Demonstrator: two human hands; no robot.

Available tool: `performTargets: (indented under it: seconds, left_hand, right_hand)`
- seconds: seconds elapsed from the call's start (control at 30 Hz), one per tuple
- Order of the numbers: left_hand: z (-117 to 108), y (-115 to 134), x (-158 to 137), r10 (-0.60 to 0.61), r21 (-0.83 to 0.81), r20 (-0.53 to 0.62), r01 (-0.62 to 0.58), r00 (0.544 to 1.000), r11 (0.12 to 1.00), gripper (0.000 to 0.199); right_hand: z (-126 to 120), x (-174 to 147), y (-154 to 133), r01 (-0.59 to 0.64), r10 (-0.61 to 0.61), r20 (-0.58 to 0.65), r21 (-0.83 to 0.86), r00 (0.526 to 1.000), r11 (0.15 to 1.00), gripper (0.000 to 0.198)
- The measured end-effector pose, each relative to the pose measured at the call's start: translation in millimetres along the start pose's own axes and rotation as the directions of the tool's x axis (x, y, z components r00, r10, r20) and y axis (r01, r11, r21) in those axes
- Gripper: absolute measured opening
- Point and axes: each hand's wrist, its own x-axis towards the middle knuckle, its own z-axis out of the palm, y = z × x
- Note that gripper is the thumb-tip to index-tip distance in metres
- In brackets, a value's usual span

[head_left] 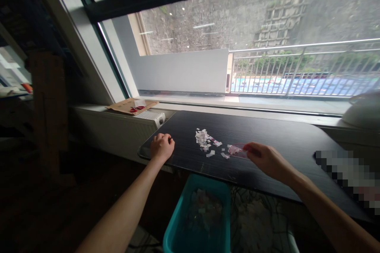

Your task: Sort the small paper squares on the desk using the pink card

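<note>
Black table (279, 132), teal bin (227, 213) below its front edge. Left hand (162, 146) is curled closed on the table's left end; right hand (263, 157) pinches a see-through pinkish piece (236, 150), maybe plastic, just beside some loose white scraps (202, 139).

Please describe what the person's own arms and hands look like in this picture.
The left arm and right arm are bare along the forearms, with no sleeve in view. Neither the left hand nor the right hand wears a glove, and no watch or bracelet shows at either wrist. Small details, such as rings, are too fine to tell.
</note>
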Motion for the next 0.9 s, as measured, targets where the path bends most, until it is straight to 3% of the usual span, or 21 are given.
performTargets:
  seconds: [0.57,0.9]
  left_hand:
    - [1.0,-0.8,0.4,-0.004,-0.007,0.003,0.004,1.000,1.000,0.020]
    - [0.2,-1.6,2.0,0.008,-0.019,-0.019,-0.009,1.000,1.000,0.016]
  right_hand:
    - [13.2,-1.8,-9.1,0.030,-0.034,0.030,0.120,0.999,0.992,0.025]
    - [8.7,0.0,-18.1,-0.004,0.005,-0.004,0.079,1.000,0.997,0.024]
